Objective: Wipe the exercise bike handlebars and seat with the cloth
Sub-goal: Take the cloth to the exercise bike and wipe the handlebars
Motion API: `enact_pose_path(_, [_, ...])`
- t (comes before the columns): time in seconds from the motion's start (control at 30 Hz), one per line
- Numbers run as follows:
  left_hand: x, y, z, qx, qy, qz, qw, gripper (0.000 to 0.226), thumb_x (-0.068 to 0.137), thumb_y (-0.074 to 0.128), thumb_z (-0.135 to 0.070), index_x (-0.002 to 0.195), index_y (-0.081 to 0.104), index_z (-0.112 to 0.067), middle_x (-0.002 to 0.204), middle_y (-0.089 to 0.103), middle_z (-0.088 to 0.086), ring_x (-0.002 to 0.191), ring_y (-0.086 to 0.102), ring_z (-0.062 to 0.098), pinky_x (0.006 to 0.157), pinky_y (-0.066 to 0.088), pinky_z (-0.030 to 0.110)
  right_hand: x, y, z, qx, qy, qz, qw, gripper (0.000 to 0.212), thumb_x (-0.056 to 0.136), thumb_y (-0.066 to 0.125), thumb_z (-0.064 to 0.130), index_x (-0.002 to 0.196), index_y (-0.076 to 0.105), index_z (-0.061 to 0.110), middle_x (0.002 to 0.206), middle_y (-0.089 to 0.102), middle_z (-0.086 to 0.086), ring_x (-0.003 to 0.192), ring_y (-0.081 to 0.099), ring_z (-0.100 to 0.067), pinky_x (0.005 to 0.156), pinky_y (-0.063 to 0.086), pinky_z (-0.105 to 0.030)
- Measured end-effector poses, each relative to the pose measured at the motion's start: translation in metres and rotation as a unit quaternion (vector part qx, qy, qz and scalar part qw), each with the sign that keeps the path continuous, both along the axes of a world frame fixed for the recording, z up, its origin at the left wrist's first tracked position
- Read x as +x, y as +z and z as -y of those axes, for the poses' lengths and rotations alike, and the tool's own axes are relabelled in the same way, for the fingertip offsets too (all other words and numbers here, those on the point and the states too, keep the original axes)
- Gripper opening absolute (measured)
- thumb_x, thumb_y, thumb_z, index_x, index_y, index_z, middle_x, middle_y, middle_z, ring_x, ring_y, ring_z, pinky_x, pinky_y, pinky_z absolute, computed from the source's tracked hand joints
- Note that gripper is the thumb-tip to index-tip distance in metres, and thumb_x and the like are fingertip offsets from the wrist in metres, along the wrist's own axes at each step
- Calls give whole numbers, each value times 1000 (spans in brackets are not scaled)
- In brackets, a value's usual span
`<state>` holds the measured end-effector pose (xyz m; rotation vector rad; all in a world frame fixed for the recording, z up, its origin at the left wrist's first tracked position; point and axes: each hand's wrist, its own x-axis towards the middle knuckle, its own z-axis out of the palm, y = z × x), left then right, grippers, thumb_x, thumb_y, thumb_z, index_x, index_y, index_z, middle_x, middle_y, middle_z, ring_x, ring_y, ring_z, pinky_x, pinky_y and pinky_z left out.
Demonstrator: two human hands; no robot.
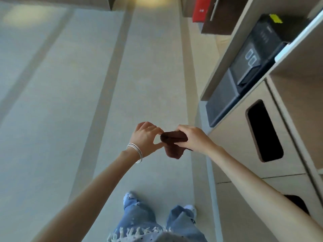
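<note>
A dark brown cloth [173, 144] is bunched up between both hands in the middle of the view, above a pale floor. My right hand [192, 137] grips it from above, fingers closed over the top fold. With silver bangles on its wrist, my left hand [146, 138] pinches the cloth's left edge between thumb and fingertips. No exercise bike, handlebars or seat is in view.
A light wooden shelf unit [272, 137] runs along the right, with a cut-out handle [264, 131], dark boxes [253, 55] on a shelf and a red box [201, 9] further off. Pale floor [70, 102] spreads to the left. My legs in jeans [150, 217] are below.
</note>
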<state>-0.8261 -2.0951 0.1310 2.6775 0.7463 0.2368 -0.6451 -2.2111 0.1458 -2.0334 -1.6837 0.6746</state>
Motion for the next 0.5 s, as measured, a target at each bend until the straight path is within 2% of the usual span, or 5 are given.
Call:
enact_pose_path(0.13, [-103, -16, -64, 44, 75, -110, 990, 59, 86, 49, -54, 135, 43, -23, 139, 47, -2, 133, 34, 23, 115, 18, 41, -59, -1, -68, 27, 16, -20, 999, 23, 74, 74, 14, 91, 59, 12, 82, 57, 7, 77, 55, -16, 68, 41, -27])
enact_pose_path(0.2, [-150, -21, -88, 45, 134, -139, 980, 67, 87, 46, -55, 142, 32, -21, 148, 36, 2, 139, 23, 25, 117, 11, 45, -87, 1, -102, 35, 28, -30, 999, 25, 74, 76, 14, 93, 62, 11, 84, 60, 5, 79, 57, -16, 70, 42, -25])
enact_pose_path(0.33, [-226, -22, -116, 46, 244, -139, 959, 73, 87, 44, -55, 146, 22, -18, 154, 25, 8, 143, 14, 29, 117, 6, 47, -146, 4, -166, 38, 73, -47, 996, 28, 71, 80, 16, 94, 65, 12, 86, 62, 3, 81, 57, -15, 69, 38, -10])
enact_pose_path(0.43, [-271, -25, -128, 49, 305, -142, 941, 74, 87, 42, -55, 147, 18, -18, 155, 19, 7, 144, 9, 28, 117, 4, 46, -188, 2, -209, 28, 122, -59, 990, 25, 71, 80, 16, 90, 65, 9, 84, 64, -2, 80, 58, -18, 71, 42, -22])
enact_pose_path(0.5, [-297, -28, -134, 41, 341, -146, 928, 74, 88, 42, -54, 147, 15, -18, 156, 17, 8, 145, 7, 27, 117, 3, 46, -214, -1, -236, 24, 154, -64, 986, 23, 71, 79, 15, 88, 64, 8, 83, 64, -3, 79, 58, -18, 70, 42, -22])
